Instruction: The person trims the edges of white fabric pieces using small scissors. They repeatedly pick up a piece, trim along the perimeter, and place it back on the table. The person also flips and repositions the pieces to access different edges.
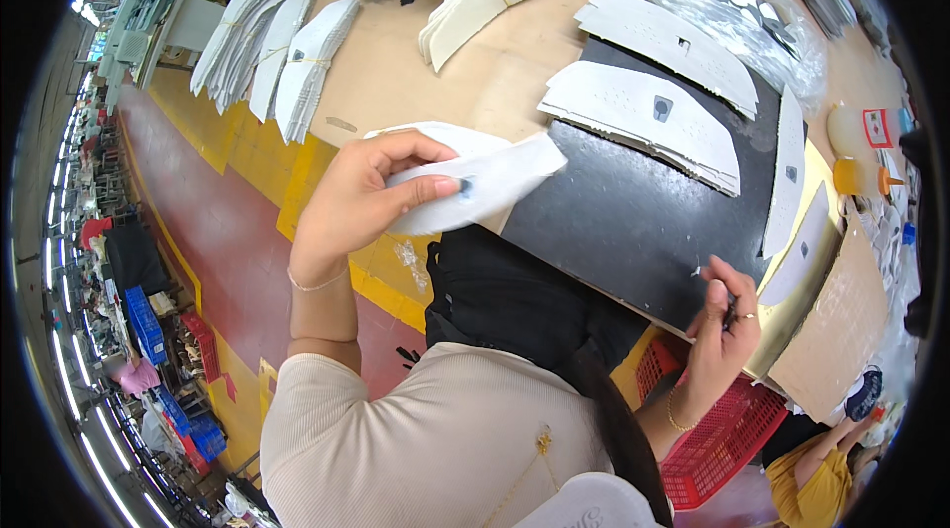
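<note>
My left hand (pixel 371 187) pinches a white curved cut panel (pixel 510 177) between thumb and fingers. The panel is bent over and carries a small dark mark by my thumb. Its raised end hangs over the near left corner of a black board (pixel 604 221). My right hand (pixel 722 330) is at the board's near right edge, fingers curled in. Something dark shows between those fingers, too covered to name, and a small white bit is at the fingertip. Farther back on the board lie two fanned stacks of white panels (pixel 643 117), the nearer with a grey patch on top.
A narrow panel stack (pixel 789 172) lies along the board's right side. Beyond it stand a clear bottle (pixel 856 130) and a yellow bottle (pixel 857 177). Banded panel bundles (pixel 302 73) lie at the table's far left. A red plastic crate (pixel 717 454) is below my right forearm.
</note>
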{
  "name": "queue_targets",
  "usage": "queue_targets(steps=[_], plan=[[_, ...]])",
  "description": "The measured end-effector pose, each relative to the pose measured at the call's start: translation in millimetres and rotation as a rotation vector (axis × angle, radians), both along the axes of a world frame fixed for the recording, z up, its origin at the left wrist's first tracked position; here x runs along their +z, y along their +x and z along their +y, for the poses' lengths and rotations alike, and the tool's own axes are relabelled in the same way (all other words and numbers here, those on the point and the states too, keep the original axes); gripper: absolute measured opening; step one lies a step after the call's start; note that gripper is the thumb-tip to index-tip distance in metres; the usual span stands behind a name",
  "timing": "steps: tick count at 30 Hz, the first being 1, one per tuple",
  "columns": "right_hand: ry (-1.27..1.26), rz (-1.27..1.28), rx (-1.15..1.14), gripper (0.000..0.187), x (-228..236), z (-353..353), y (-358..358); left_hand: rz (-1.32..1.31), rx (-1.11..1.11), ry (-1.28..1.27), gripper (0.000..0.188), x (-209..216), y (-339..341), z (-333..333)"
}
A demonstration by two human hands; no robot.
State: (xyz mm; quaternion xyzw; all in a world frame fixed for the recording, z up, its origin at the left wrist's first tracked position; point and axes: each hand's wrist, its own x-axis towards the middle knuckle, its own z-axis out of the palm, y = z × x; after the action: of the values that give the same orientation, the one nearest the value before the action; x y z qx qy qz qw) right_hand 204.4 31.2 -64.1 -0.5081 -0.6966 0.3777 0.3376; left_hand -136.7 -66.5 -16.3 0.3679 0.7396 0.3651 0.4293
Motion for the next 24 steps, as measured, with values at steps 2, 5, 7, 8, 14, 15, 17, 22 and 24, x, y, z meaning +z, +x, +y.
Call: queue_targets(steps=[2,5,7,8,14,15,17,22,24], plan=[[-0.161,0.201,0.048,0.029,8.5,-2.9,-17.3,-0.297,-0.021,0.045,0.021,15.0,12.9,11.9],[-0.189,0.387,0.100,0.062,0.5,-6.1,-24.4,-0.487,-0.119,0.077,0.020,22.2,32.0,31.9],[-0.227,0.541,0.067,0.084,4.8,-5.3,-31.6,-0.529,-0.246,0.121,0.021,22.7,43.6,44.1],[-0.219,0.614,0.042,0.086,5.8,-4.6,-32.9,-0.526,-0.274,0.127,0.022,22.9,50.6,50.8],[-0.266,0.802,-0.138,0.050,25.8,1.6,-18.4,-0.535,-0.413,0.089,0.025,26.8,76.4,79.5],[-0.256,0.800,-0.136,0.049,25.2,1.2,-15.1,-0.530,-0.427,0.087,0.025,27.7,78.5,81.7],[-0.239,0.803,-0.126,0.046,22.1,0.6,-9.1,-0.513,-0.448,0.084,0.025,29.4,81.0,85.2],[-0.228,0.816,-0.146,0.044,22.2,-2.2,-3.0,-0.466,-0.483,0.078,0.022,33.2,83.0,91.1],[-0.226,0.818,-0.140,0.044,21.4,-2.3,-0.3,-0.469,-0.479,0.076,0.020,34.9,83.8,92.4]])
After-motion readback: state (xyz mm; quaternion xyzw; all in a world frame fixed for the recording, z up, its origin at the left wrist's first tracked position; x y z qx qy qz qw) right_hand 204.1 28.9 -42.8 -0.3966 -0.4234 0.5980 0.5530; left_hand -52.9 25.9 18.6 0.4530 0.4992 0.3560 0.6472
